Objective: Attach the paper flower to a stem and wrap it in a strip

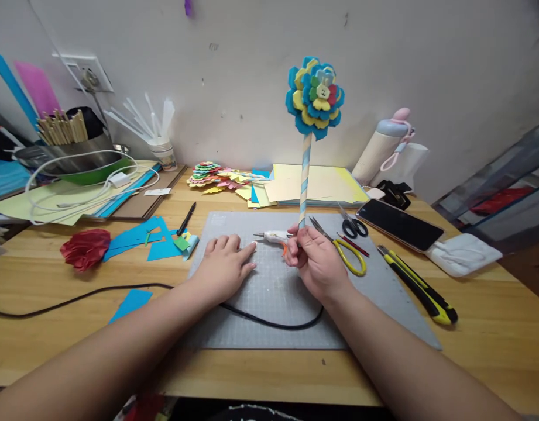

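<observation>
My right hand grips the lower end of a striped blue-and-cream stem and holds a paper flower upright. Its layered head is blue and yellow, with small coloured petals and a little face at the centre. Flat on the grey cutting mat rests my left hand, fingers spread and holding nothing. Between the hands lies a white glue gun, its metal tip toward the left hand and its handle partly hidden behind the right. A black cord crosses the mat. Yellow-handled scissors lie just right of my right hand.
Right side: black scissors, a red pencil, a utility knife, a phone and a leaning bottle. Left side: blue paper scraps, a red crumpled paper flower, a black pen. Paper sheets lie behind.
</observation>
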{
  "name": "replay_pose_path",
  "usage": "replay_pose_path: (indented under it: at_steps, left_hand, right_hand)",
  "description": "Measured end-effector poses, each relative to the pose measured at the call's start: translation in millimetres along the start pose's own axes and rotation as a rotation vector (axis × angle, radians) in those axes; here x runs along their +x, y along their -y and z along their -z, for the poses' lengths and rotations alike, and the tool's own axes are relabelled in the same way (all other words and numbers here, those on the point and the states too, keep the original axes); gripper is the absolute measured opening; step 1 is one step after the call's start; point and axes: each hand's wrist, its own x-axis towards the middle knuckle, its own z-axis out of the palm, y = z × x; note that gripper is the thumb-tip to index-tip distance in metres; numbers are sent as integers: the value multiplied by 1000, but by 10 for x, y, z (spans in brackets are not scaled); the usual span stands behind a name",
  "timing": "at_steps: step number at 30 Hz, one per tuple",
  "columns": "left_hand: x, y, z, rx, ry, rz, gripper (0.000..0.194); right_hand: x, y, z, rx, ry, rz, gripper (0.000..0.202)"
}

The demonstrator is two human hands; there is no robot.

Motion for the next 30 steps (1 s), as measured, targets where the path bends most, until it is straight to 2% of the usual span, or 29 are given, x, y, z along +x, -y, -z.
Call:
replay_pose_path:
  at_steps: [5,10,13,18,25,30]
  left_hand:
    - [-228,35,79,31,34,-45,32]
    - [-412,66,53,-114,-7,19,16]
    - [-408,88,32,-139,-21,62,10]
    - [-318,145,3,-187,-7,58,27]
    - [-224,173,-44,-213,35,16,6]
    - [-300,206,-10,-156,41,33,7]
  right_hand:
    - [4,-19,17,-9,0,18,22]
    - [-3,-14,10,-14,-3,17,23]
    - [-6,-2,9,-17,-10,19,23]
    - [-2,2,18,-20,-23,17,23]
    - [6,-7,20,-16,-26,8,24]
    - [2,-17,24,-19,-25,7,24]
